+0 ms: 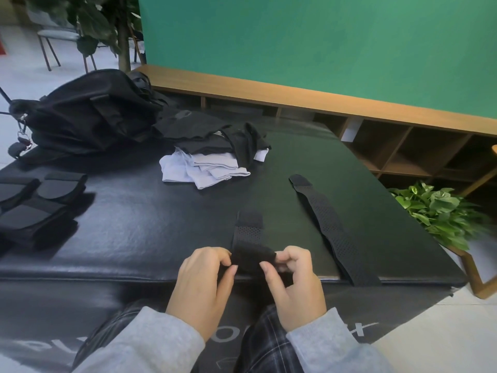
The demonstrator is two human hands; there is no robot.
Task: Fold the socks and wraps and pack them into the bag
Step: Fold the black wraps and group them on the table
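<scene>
Hands meet at the near edge of the black padded bench [134,232]; left hand [200,289] and right hand [294,284] both pinch the rolled end of a black perforated wrap [248,238], fingers and thumbs curled onto the roll from either side; the unrolled length runs flat on the bench, away from the grip. The underside of the roll and how many turns it holds cannot be made out, the fingers covering its ends.

Just right of the grip lies a second wrap [333,230], stretched out full length, its near end hanging over the bench edge. Beyond the grip, well apart from it, sits a loose pile of socks [204,168], pale ones below and black garments heaped on top; individual black pieces cannot be separated by eye. Beyond and left of that pile stands the black bag [86,114]; whether it is open cannot be told. Far left of the grip lie black padded pieces [40,203], partly cut off by the frame edge; their kind is unclear.

Grey sleeves [150,343] and checked trousers [269,343] fill the space below the grip; a potted plant [441,214] stands right of the bench; a wooden shelf [403,146] runs below a green wall [322,44].
</scene>
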